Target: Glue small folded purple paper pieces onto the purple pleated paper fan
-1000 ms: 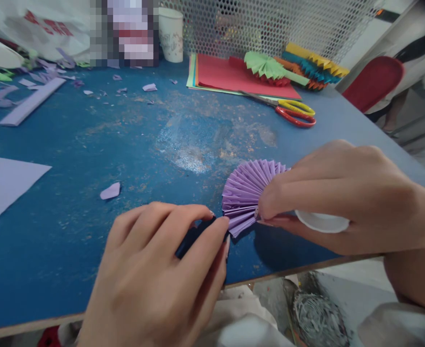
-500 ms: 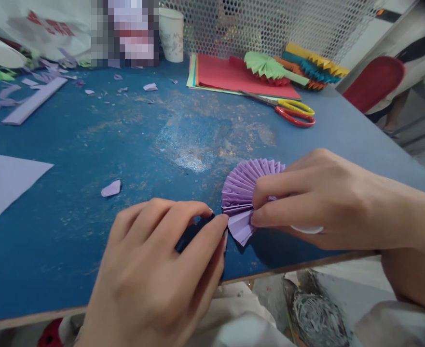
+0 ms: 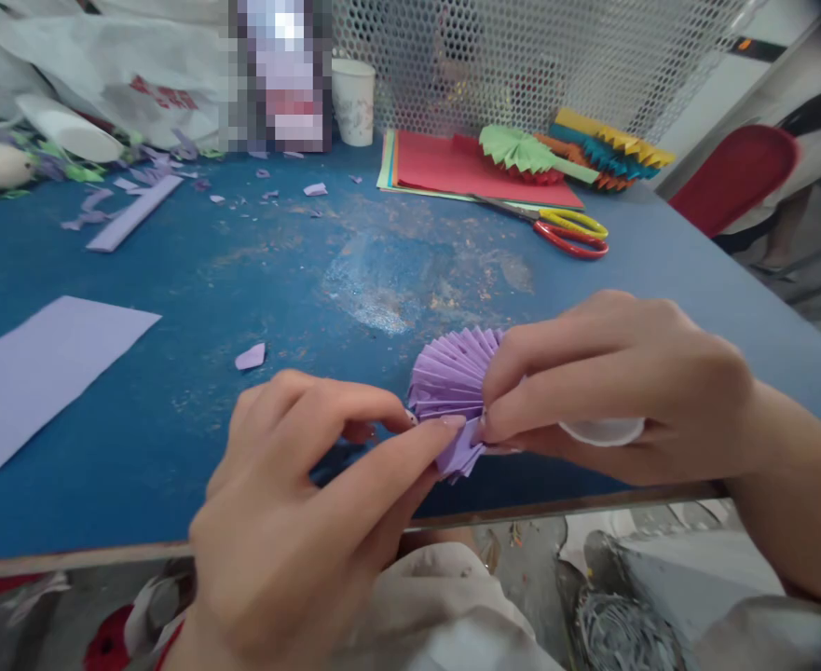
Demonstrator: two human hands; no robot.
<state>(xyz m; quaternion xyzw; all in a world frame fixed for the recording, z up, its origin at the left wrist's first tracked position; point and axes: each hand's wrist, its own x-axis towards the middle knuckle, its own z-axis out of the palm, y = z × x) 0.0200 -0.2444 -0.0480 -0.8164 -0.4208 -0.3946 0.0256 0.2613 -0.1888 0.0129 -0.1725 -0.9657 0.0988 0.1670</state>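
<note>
Left hand (image 3: 298,531): positioned nearest the camera, above the front edge of the blue table (image 3: 172,373). Its fingers are curled; the fingertips meet the lower left edge of the purple pleated paper fan (image 3: 448,382) and pinch the bottom folds.

Right hand (image 3: 612,391): positioned to the right of the fan, over the same front edge. Its fingers are closed on the right side of the fan and cover that portion from view. A white round object (image 3: 602,431) protrudes below this hand, pressed under the palm; its identity cannot be determined.

Purple pleated paper fan: located between the two hands, near the front edge of the table, spread open with its pleats radiating to the left and upward.

Mid-table: a small purple paper scrap (image 3: 250,356) lies to the left of the fan, apart from it. A flat lilac paper sheet (image 3: 39,377) lies further left. The table surface behind the fan carries a patch of glitter residue.

Far side: scissors (image 3: 556,228) with yellow and red handles lie beside a stack of coloured paper sheets (image 3: 452,168). A green pleated fan (image 3: 522,149) rests on the stack, with further multicoloured pleated pieces (image 3: 609,144) just to its right. A folded lilac strip (image 3: 134,212) and loose cuttings lie at far left. A paper cup (image 3: 352,101) stands against the perforated metal screen (image 3: 522,56).
</note>
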